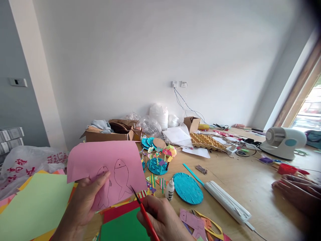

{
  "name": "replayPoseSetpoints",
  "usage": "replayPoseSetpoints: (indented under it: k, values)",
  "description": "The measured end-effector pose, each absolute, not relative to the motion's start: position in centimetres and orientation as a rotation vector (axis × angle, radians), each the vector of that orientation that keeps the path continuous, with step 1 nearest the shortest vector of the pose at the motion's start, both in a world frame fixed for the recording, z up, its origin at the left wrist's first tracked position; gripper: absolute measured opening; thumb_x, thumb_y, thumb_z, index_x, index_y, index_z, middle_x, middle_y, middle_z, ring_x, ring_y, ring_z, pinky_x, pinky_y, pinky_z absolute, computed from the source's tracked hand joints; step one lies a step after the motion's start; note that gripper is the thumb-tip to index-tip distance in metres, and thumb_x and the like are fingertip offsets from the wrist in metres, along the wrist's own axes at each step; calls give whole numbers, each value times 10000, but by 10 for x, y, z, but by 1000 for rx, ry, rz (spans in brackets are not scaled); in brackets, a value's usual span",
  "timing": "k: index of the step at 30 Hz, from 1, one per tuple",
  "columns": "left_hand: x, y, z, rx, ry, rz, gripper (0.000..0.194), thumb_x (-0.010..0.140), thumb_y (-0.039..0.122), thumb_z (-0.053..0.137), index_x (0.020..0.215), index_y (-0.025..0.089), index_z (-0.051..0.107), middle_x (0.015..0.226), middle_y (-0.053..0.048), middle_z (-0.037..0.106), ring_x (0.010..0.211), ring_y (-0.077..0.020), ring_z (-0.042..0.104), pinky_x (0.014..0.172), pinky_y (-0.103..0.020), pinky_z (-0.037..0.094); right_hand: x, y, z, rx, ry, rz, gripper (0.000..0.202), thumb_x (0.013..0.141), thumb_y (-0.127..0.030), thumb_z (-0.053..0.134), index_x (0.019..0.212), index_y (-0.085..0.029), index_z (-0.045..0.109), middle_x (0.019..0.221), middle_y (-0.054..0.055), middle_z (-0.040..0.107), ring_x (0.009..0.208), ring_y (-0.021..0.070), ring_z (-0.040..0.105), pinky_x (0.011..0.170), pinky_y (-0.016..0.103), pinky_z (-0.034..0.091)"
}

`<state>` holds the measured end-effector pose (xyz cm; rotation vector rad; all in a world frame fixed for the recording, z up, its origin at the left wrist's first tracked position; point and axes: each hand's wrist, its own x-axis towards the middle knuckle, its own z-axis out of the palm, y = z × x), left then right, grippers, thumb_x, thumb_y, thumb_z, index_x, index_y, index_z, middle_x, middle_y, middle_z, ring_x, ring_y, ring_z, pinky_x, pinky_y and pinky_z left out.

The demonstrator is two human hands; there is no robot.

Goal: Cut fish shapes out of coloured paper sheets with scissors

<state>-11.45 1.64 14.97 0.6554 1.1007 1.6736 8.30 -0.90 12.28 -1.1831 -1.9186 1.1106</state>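
A pink sheet of paper (130,150) is held up by my left hand (86,197), its thumb over the front and its fingers behind. Two fish outlines in dark line show on the sheet; the thumb partly covers the left one. My right hand (163,217) grips a slim red pen-like tool (147,219) with a dark pointed tip. That tip is by the tail of the right fish; I cannot tell whether it touches the paper. Below lie green paper (122,224) and red paper (112,214). A white glue bottle (170,190) stands beyond my right hand.
A blue disc (188,188) and a power strip (227,201) lie to the right. Paper scraps (193,222) sit near the front edge. Coloured sheets (37,204) are stacked left. Another person's hands (296,190) rest at far right, near a fan (283,144). A cardboard box (107,136) stands behind.
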Motion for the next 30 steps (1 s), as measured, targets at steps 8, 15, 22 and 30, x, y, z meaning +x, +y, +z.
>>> replayPoseSetpoints:
  k: [8, 15, 22, 30]
  values:
    - [-118, 15, 151, 728, 1085, 1622, 256, 417, 238, 858, 601, 192, 687, 494, 50, 638, 498, -129, 587, 487, -197, 502, 86, -9, 123, -1163, -1980, 1034, 231, 771, -285, 549, 613, -187, 412, 537, -64, 371, 513, 78, 307, 443, 207, 210]
    - [-118, 13, 153, 750, 1048, 1586, 281, 462, 209, 838, 692, 207, 676, 637, 16, 727, 719, -229, 692, 557, -247, 531, 85, -10, 124, -1194, -1987, 1061, 213, 773, -282, 551, 631, -190, 421, 557, -61, 394, 521, 80, 312, 454, 210, 222]
    - [-113, 13, 151, 727, 1032, 1655, 360, 490, 234, 830, 822, 226, 690, 725, 20, 748, 713, -203, 701, 531, -213, 527, 84, -10, 125, -1173, -1956, 1091, 209, 763, -250, 536, 623, -200, 389, 535, -70, 349, 509, 79, 280, 436, 218, 200]
    - [-114, 14, 147, 760, 1042, 1619, 300, 512, 278, 827, 778, 203, 710, 678, 0, 744, 690, -224, 702, 534, -233, 538, 86, -7, 125, -1150, -1960, 1063, 224, 755, -286, 536, 608, -196, 393, 520, -68, 349, 504, 77, 287, 439, 215, 205]
